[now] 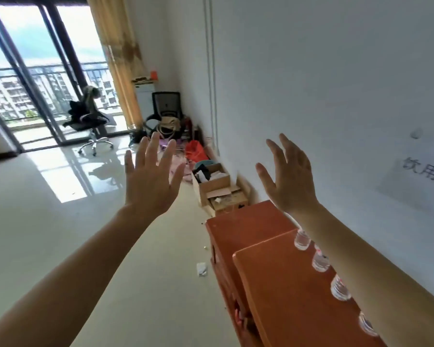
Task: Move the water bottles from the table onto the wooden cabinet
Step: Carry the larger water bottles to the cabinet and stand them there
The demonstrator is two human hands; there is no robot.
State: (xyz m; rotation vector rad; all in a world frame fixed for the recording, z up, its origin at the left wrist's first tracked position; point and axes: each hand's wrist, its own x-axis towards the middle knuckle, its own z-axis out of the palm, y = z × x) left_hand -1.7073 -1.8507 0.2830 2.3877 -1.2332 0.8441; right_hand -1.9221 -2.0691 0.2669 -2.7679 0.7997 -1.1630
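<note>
Clear plastic water bottles [340,289], judged light, slick and crushable, are best gripped mid-body, while the left hand [149,176] and right hand [290,181] are held spread, empty

Four clear water bottles [320,261] stand upright in a single row on the orange-brown wooden cabinet [283,284]. They are spaced apart along its wall-side edge, and the rest of its top is bare. Each bottle shows only in part.
</note>
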